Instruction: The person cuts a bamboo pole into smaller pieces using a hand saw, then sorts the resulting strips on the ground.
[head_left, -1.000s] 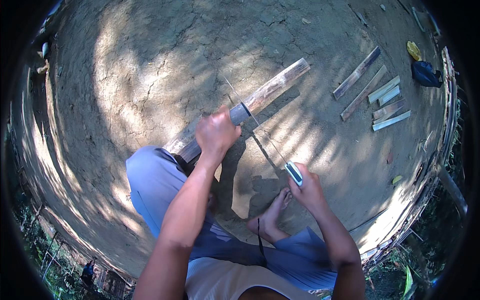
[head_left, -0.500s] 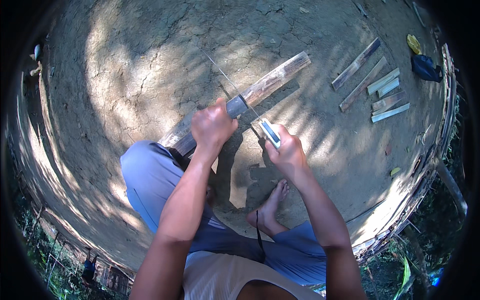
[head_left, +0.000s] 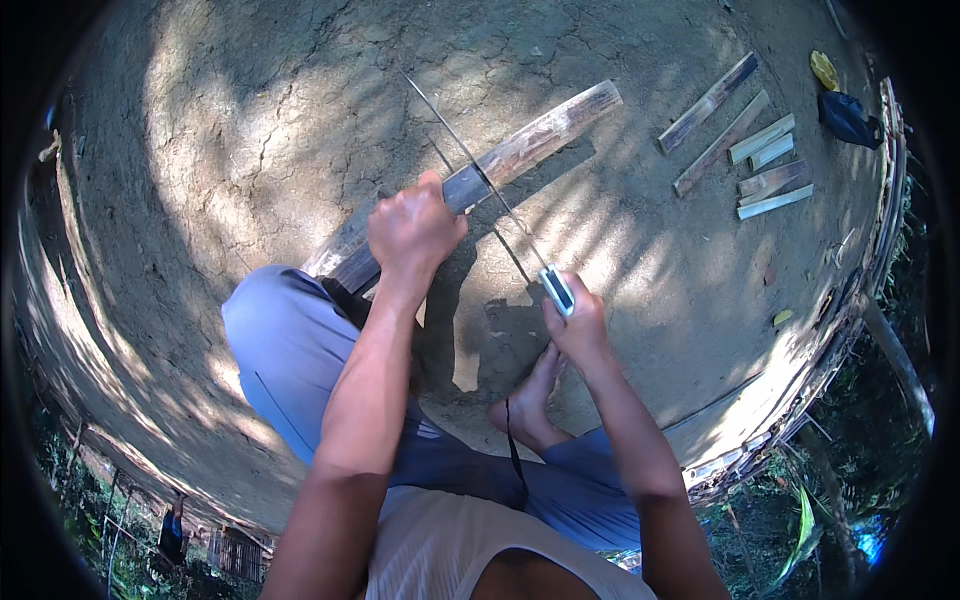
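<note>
A long brown length of bamboo (head_left: pixel 550 130) slants from beside my bent left knee toward the far right, with a darker grey band near its middle. My left hand (head_left: pixel 415 228) is wrapped round it, pressing from above just left of that band. In my right hand (head_left: pixel 580 325) is a handsaw (head_left: pixel 557 291) with a white and dark handle, the fingers closed on the grip. Its thin straight blade lies across the bamboo close to my left hand, the tip reaching past the far side. Whether the blade has cut in cannot be made out.
Several split slats (head_left: pixel 708 105) lie on the cracked earth ground at the right, some brown, some pale. Beyond them are a black bag (head_left: pixel 848 118) and a yellowish leaf (head_left: pixel 823 70). My bare foot (head_left: pixel 530 400) rests below the saw. Long poles (head_left: pixel 885 210) edge the ground at right.
My right hand has drawn the saw back toward me and to the right, so more blade shows on the near side. My left hand still grips the bamboo; the view has shifted slightly.
</note>
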